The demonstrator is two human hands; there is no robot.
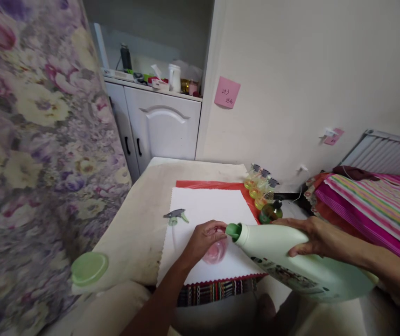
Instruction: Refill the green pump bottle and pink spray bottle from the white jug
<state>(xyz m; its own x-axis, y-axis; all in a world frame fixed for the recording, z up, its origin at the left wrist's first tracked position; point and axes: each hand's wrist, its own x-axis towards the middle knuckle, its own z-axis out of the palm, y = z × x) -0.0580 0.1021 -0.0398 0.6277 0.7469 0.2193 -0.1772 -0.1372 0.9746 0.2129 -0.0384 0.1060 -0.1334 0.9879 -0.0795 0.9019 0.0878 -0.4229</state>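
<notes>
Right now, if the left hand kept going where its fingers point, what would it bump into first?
Probably the green spout of the pale green bottle, which appears just ahead of the left hand, though depth is unclear here.

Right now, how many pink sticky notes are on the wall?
2: one note beside the cabinet, another note lower and farther right, partly behind a white fixture.

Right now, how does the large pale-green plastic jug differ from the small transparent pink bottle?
The jug is much bigger than the bottle. The jug is opaque pale green, the bottle see-through pink. The right hand grips the jug; the left hand holds the bottle. Shared: each is in one hand.
</notes>
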